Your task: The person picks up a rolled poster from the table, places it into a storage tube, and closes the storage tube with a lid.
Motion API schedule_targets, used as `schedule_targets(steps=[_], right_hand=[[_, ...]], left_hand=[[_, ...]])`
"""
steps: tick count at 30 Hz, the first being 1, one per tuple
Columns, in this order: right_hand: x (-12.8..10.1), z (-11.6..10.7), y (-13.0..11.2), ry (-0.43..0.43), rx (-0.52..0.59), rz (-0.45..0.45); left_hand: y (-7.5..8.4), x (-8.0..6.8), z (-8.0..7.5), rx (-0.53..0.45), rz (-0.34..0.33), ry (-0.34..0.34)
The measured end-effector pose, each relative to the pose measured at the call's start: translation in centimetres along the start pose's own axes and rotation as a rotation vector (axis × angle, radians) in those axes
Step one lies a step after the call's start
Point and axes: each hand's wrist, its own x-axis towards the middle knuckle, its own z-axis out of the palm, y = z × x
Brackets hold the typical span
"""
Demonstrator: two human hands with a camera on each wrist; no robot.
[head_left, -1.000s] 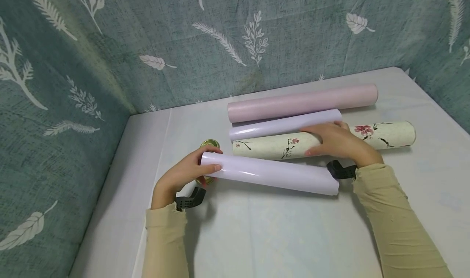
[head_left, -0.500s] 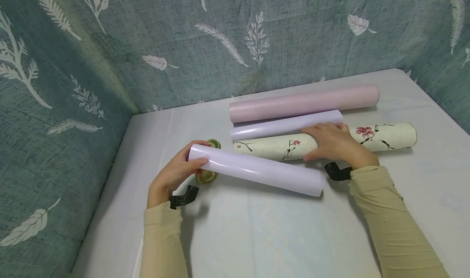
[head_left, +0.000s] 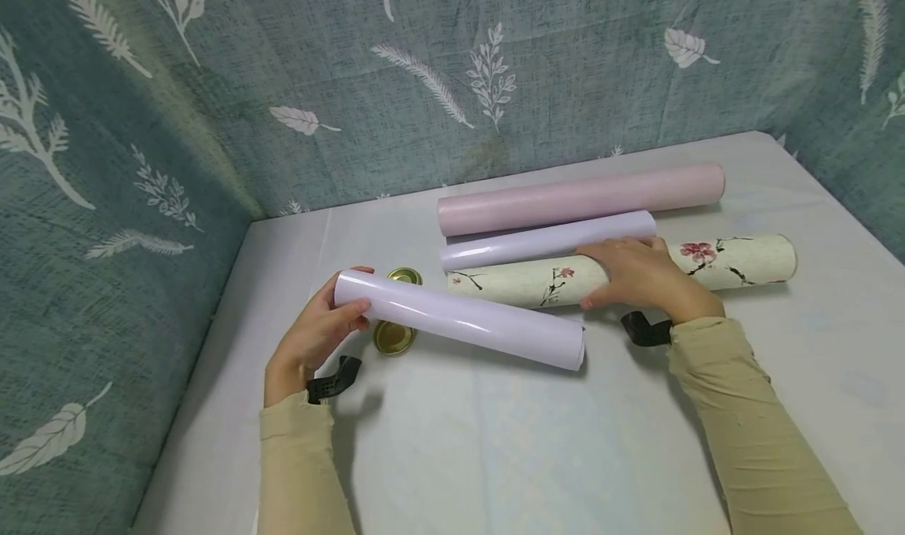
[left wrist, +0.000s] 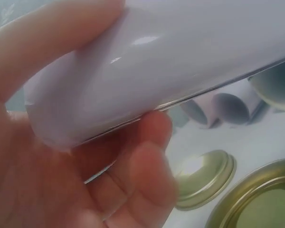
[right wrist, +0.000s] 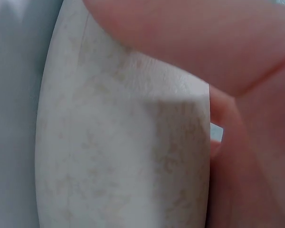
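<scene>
Where it slants across table (head_left: 495, 441), glossy lilac roll (head_left: 459, 319) lies near gold lids (head_left: 396, 335); left hand (head_left: 314, 335) curls round its end; right hand (head_left: 639, 272) curled over floral roll (head_left: 735, 262).

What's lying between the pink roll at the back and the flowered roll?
A second lavender roll lies between the pink roll and the flowered roll, parallel to both. The head view shows it.
</scene>
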Motion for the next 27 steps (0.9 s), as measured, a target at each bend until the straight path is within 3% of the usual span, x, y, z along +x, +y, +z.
schedule_targets(steps=[8,14,18,24,27], right_hand=[[0.0,0.2,-0.3,-0.001,-0.052,0.020],[0.2,0.1,-0.3,-0.007,-0.060,0.023],[0.3,0.0,-0.4,0.000,-0.058,0.028],[0.2,0.0,-0.3,0.003,-0.055,0.019],[0.2,0.0,-0.1,0.007,-0.047,0.015]], left_hand=[[-0.3,-0.4,-0.9,-0.069,-0.001,-0.014],[-0.3,-0.9,-1.8,0.024,-0.111,0.009],[-0.5,-0.8,-2.2,0.047,-0.143,0.018],[-0.7,-1.1,-2.6,-0.053,-0.100,0.087],[-0.8,-1.5,-2.9,-0.132,-0.043,0.130]])
